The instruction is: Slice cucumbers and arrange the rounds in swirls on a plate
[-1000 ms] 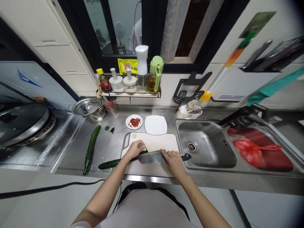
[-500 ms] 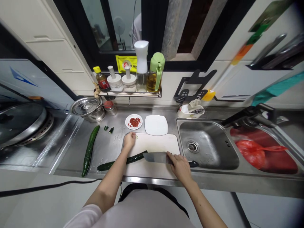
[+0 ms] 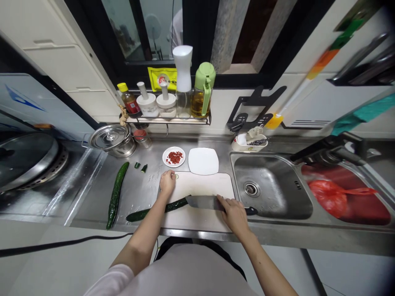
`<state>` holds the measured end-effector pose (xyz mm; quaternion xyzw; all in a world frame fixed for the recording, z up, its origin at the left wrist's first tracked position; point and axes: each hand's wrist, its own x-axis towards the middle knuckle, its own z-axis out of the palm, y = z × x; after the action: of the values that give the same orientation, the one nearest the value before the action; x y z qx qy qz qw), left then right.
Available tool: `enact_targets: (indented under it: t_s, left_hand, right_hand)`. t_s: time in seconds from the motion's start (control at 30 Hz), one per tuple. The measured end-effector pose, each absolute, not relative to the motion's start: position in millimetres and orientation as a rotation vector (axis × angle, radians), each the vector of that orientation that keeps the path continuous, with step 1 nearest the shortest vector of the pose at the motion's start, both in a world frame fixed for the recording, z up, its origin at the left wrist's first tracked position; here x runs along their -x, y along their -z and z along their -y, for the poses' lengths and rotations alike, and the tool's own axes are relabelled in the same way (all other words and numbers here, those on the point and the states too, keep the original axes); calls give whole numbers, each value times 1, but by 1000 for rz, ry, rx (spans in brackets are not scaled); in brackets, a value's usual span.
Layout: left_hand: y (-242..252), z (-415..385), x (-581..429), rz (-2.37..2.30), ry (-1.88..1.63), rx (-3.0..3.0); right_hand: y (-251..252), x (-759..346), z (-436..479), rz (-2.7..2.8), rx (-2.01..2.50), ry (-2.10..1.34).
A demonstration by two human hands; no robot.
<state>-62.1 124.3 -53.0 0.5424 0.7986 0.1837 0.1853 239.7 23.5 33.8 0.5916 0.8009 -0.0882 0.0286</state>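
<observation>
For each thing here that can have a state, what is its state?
Right hand, closed on knife
Knife, held
Left hand, curled beside cucumber slice; grip unclear
Cucumber slice, cut
Cucumber by knife, lying partly on cutting board
Far-left cucumber, looks whole
Two small cucumber pieces, cut off
Small plate, holding chopped red pieces
Steel pot, lidded
Large pan, lidded
Green-topped bottle, containing yellow liquid

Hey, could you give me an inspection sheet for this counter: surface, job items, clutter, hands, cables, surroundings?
Surface: steel counter, water drops left of the cutting board.
Job's things: cucumber partly on the board; knife at its cut end.
Clutter: second cucumber, two green offcuts.
Hands: left hand beside a pale slice, grip unclear; right hand holds the knife.
Cables: dark cord in front of the counter, left.
Surroundings: sink right, lidded pot left.
</observation>
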Motion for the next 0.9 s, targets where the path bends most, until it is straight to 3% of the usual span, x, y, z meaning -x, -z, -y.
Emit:
enact_targets:
  t_s: [0.23,0.43,0.9]
  left_hand:
    - [51,-116,71,-2260,-627,-1466]
    - [49,-106,69,-2181,-486,-1712]
    - [50,-104,65,-2169,-523,-1625]
  right_hand:
    - [-24,-242,-24,-2472,-1958,435]
    - [-17,-239,-25,-2417,-2182,695]
    - [-15,-236,-14,-2299,-2326,910]
